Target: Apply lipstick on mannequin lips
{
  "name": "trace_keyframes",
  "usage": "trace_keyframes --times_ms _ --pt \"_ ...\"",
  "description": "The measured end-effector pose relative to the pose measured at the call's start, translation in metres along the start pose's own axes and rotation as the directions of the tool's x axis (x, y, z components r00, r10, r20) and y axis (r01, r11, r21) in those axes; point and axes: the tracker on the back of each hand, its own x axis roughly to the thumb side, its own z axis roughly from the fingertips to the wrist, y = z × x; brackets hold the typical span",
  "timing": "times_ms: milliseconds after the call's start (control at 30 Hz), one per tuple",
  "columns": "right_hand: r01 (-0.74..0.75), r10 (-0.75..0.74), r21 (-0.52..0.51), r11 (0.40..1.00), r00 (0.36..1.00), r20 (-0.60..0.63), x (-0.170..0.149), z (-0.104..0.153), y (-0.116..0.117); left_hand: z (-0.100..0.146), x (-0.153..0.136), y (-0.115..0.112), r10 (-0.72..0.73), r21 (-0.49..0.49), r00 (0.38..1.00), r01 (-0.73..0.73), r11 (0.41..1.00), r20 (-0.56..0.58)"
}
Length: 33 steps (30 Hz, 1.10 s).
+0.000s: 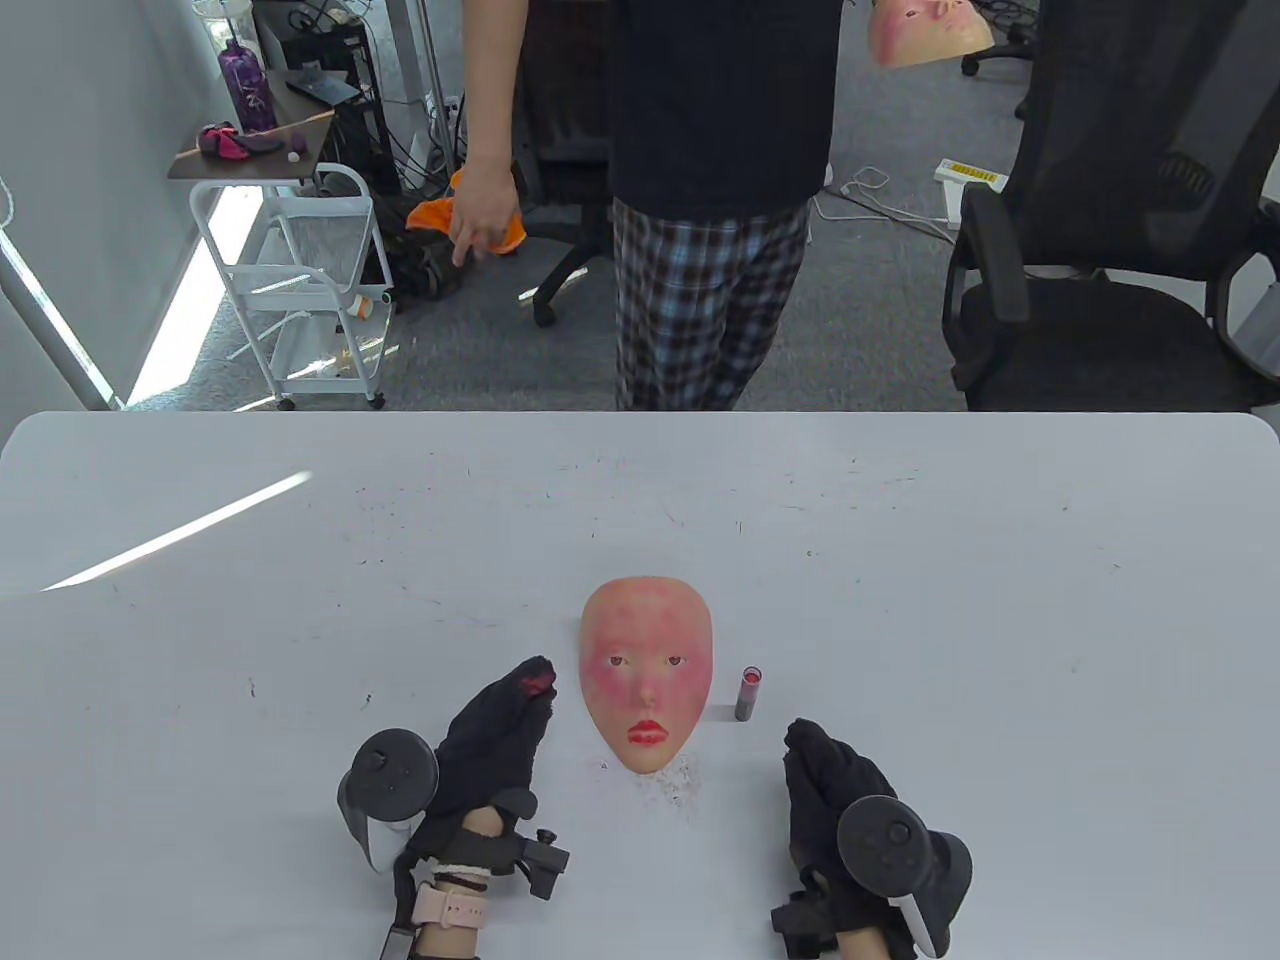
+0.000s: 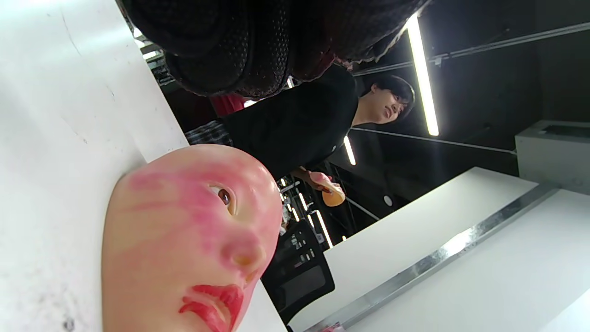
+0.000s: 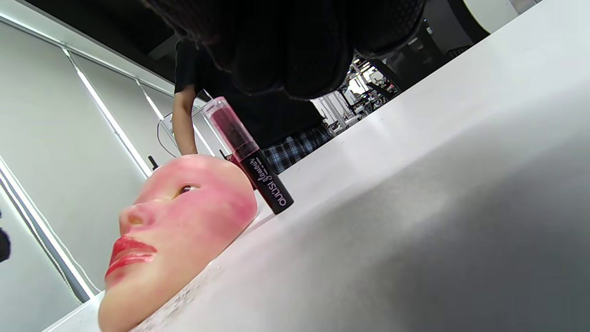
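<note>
mask (image 1: 647, 680) lay lower centre on surface (image 1: 900, 560) | lipstick (image 1: 749, 692) stood upright just right of it | left hand (image 1: 490, 745), right hand (image 1: 835, 790) held nothing, fingers loosely extended | risk: reaching hand could topple lipstick

Beyond the white table (image 1: 900, 520) a person in plaid trousers (image 1: 705, 290) stands, orange cloth (image 1: 500, 215) at one hand, a second mannequin face (image 1: 928, 30) in the other. Left of them a white trolley (image 1: 300, 280) carries a purple bottle (image 1: 246, 88). Right of them sits a black office chair (image 1: 1110, 230).
</note>
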Motion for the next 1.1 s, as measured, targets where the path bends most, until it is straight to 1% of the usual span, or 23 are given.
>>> trace_keyframes --times_ms 67,167,233,367,400,433,500,533,633,700,800,867,1100 --pt "-0.007 0.007 -0.009 1.000 1.000 -0.005 0.000 0.001 0.000 0.000 -0.001 -0.001 -0.021 0.005 0.999 0.021 1.000 0.024" --pt "-0.037 0.035 -0.071 0.997 0.999 -0.029 0.000 0.004 -0.004 -0.001 -0.002 -0.003 0.017 -0.011 0.999 -0.016 1.000 0.050" --pt "-0.069 0.068 -0.071 0.995 0.998 -0.018 0.001 0.004 -0.005 -0.001 -0.001 -0.003 0.004 -0.022 0.996 -0.002 1.000 0.084" --pt "-0.187 0.189 -0.079 0.979 0.982 0.019 0.005 0.007 -0.005 0.001 0.007 0.001 -0.172 -0.030 0.974 0.178 0.984 0.149" --pt "-0.253 0.256 -0.085 0.964 0.966 0.027 0.007 0.008 -0.004 0.001 0.010 0.003 -0.270 -0.023 0.946 0.279 0.960 0.180" --pt "-0.308 0.312 -0.083 0.948 0.950 0.032 0.009 0.008 -0.004 0.002 0.012 0.005 -0.374 -0.017 0.903 0.385 0.923 0.210" --pt "-0.398 0.403 -0.083 0.913 0.914 0.049 0.013 0.009 -0.003 0.003 0.016 0.006 -0.494 -0.029 0.834 0.515 0.857 0.245" --pt "-0.438 0.444 -0.086 0.895 0.894 0.064 0.015 0.010 -0.001 0.004 0.017 0.005 -0.528 -0.059 0.812 0.556 0.829 0.249" --pt "-0.540 0.547 -0.091 0.837 0.832 0.094 0.020 0.012 0.004 0.006 0.016 0.001 -0.531 -0.109 0.813 0.566 0.817 0.240" --pt "-0.571 0.575 -0.067 0.818 0.810 0.113 0.022 0.012 0.006 0.007 0.016 -0.001 -0.532 -0.137 0.814 0.569 0.810 0.235" --pt "-0.575 0.576 -0.046 0.817 0.808 0.125 0.024 0.012 0.007 0.008 0.016 -0.001 -0.537 -0.134 0.813 0.571 0.810 0.224" --pt "-0.573 0.573 -0.038 0.818 0.809 0.130 0.024 0.013 0.007 0.008 0.015 -0.001 -0.527 -0.144 0.825 0.558 0.818 0.202" --pt "-0.584 0.584 -0.046 0.810 0.799 0.143 0.027 0.014 0.009 0.009 0.013 0.000 -0.512 -0.160 0.846 0.531 0.832 0.148"
